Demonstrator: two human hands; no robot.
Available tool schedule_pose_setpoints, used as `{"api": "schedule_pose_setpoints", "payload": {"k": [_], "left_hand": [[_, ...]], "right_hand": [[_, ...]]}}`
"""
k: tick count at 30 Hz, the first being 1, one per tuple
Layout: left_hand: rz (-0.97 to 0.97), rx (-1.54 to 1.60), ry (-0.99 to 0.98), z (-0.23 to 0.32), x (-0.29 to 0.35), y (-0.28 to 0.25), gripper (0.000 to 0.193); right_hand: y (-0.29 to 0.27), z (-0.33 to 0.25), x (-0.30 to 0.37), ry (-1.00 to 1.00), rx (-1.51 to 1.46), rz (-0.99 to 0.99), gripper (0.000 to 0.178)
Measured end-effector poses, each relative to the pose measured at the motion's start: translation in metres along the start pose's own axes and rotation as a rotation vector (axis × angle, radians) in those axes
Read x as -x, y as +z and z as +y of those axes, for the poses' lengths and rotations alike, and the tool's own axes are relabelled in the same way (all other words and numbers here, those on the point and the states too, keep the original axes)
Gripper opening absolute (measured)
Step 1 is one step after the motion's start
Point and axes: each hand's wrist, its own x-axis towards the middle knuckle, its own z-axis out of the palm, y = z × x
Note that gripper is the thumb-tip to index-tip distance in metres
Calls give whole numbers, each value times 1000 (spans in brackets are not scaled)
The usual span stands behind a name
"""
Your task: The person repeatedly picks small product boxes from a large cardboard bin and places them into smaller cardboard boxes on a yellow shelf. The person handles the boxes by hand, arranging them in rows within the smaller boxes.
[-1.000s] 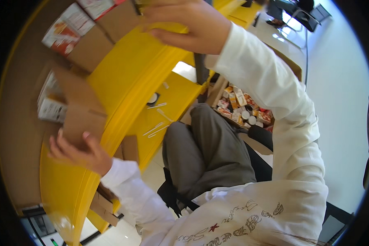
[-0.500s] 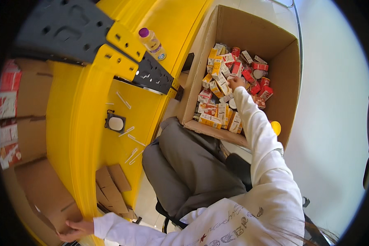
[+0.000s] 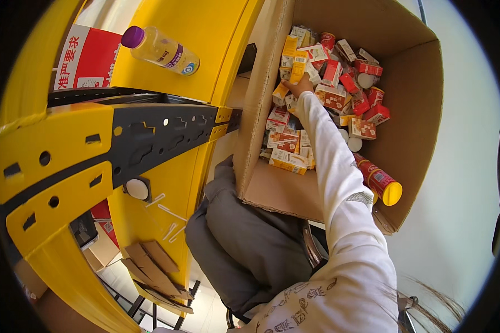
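Inside a large cardboard carton point(image 3: 428, 111), my right hand point(image 3: 299, 87) has its fingers closed on a small yellow box point(image 3: 298, 65). Around it lie many small packages, among them a white and red box point(image 3: 315, 54), a red and white box point(image 3: 332, 72) and a brown-red box point(image 3: 332, 95). Nearer me, a yellow and white box point(image 3: 287, 160) lies beside my forearm. My sleeve hides part of the pile. My left hand is out of the picture.
To my left runs a yellow shelf point(image 3: 175, 133) with a dark perforated metal beam point(image 3: 150, 139). It bears a purple-capped bottle point(image 3: 164, 51), a round white item point(image 3: 137, 189), white plastic pieces point(image 3: 172, 212) and folded cardboard point(image 3: 155, 263). A red canister point(image 3: 379, 178) with a yellow lid leans in the carton's near right corner.
My right hand has moved left and farther into the pile, onto a small yellow box. My left hand, earlier touching a cardboard box at the lower left, has left the view. The view has shifted.
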Motion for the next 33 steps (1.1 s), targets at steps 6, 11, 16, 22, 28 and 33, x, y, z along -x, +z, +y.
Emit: {"api": "schedule_pose_setpoints", "payload": {"k": [6,11,16,22,28,33], "left_hand": [[8,8,19,-3,-5,7,56],[41,-17,28,-14,-6,-5,56],[75,-93,61,-32,-9,-35,57],[-10,-204,-10,-8,-20,-45,64],[-68,-98,-126,-6,-27,-50,51],[-145,9,-282,4,-32,-58,37]], "right_hand": [[-7,12,8,-38,-59,106,75],[-57,16,30,179,-864,-248,62],[-136,-10,104,-534,-448,-493,39],[-247,-111,267,-833,353,-286,35],[-313,-170,401,-1144,-187,-83,51],[-323,-226,481,-1392,-495,-130,59]]}}
